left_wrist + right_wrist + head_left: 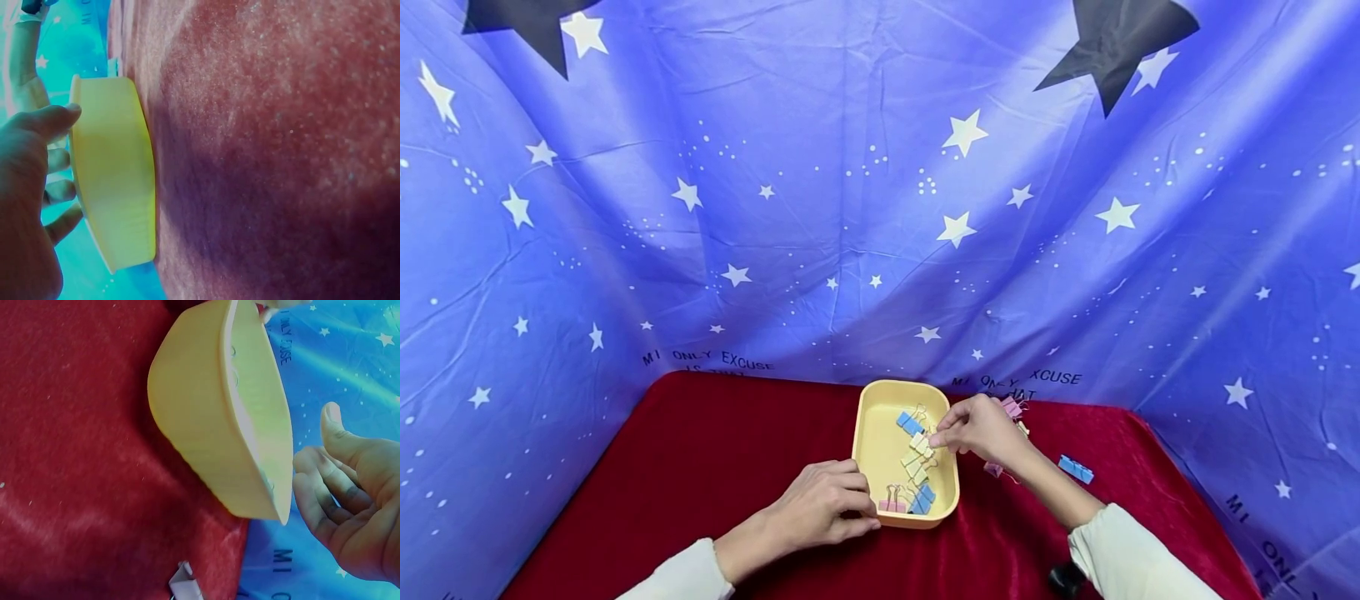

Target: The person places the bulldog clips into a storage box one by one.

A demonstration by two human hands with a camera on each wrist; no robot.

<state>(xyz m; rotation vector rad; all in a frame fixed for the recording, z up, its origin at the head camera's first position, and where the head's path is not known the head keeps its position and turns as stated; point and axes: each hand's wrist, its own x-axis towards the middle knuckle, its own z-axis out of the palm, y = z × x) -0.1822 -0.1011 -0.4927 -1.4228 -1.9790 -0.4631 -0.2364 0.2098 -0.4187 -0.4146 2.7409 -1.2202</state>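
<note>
A yellow rectangular box on red cloth holds several small binder clips. Among them are a blue clip at the far side, cream clips midway, a pink clip and another blue clip at the near end. My left hand grips the box's near left corner; the thumb lies against the outer wall and the other fingers reach the rim. Over the right rim, my right hand hovers beside a cream clip, thumb apart from the bent fingers in the right wrist view, with no clip showing between them.
Right of the box, partly behind the right hand, lie pink clips and a cream clip. A blue clip lies farther right. A dark object shows by the right sleeve. Blue star-printed cloth rises behind the table.
</note>
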